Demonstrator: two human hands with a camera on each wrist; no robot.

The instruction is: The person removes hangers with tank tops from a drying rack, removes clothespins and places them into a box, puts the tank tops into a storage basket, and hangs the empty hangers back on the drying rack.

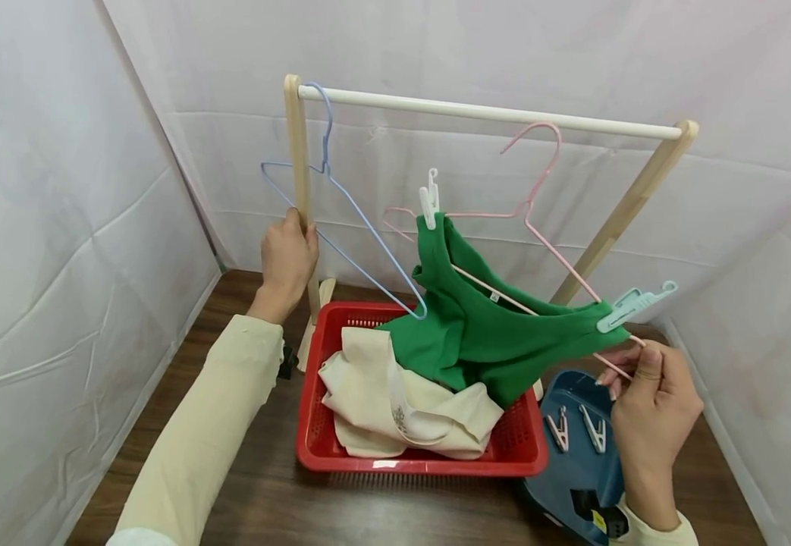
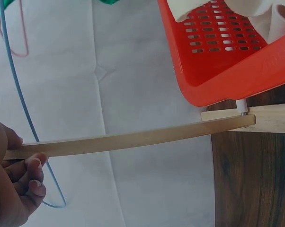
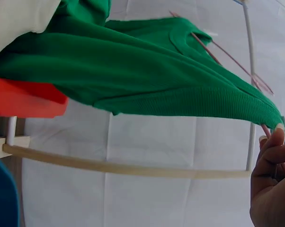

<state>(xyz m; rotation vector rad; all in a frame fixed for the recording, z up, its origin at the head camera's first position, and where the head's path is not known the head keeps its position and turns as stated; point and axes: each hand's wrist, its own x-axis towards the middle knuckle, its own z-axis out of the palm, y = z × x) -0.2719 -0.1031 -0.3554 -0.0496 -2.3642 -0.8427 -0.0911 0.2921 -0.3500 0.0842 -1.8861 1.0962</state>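
Observation:
My left hand (image 1: 289, 254) grips the left wooden upright (image 2: 128, 141) of a clothes rack, fingers curled round it. Beside that hand a blue hanger (image 1: 368, 224) hangs by its hook at the left end of the rod. Over on the right, my right hand (image 1: 657, 409) pinches the lower right end of a pink hanger (image 1: 559, 254). A green garment (image 1: 504, 334) with a ribbed edge (image 3: 218, 101) is clipped on this hanger by a white clothespin (image 1: 429, 201) and a mint clothespin (image 1: 630, 307). The pink hook shows just below the rod in the head view.
Below the rack's white rod (image 1: 436, 106) stands a red basket (image 1: 422, 464) with cream cloth (image 1: 395, 402) inside; the garment's lower part hangs into it. A blue tray (image 1: 572, 470) at right holds a pink clothespin (image 1: 559, 430) and a white one. White fabric walls surround the table.

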